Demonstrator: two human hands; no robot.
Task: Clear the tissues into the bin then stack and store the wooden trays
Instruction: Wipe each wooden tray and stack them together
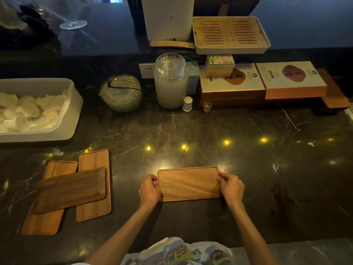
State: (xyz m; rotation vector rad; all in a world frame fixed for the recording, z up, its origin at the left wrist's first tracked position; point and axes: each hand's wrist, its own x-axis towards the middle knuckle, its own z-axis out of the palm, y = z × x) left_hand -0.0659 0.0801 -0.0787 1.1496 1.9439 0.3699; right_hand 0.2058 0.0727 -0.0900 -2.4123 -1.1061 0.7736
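Note:
A rectangular wooden tray (189,183) lies flat on the dark marble counter (210,131) right in front of me. My left hand (150,190) grips its left end and my right hand (230,185) grips its right end. To the left lie three more wooden trays: a long one (94,159), another long one (47,222) beside it, and a third (70,190) resting slantwise across both. No tissues are visible on the counter.
A white tub (72,111) of pale slices sits at the far left. Behind stand a round glass bowl (121,92), a lidded glass jar (170,81), a small white pot (187,104), boxes (292,81) and a slatted tea tray (230,33).

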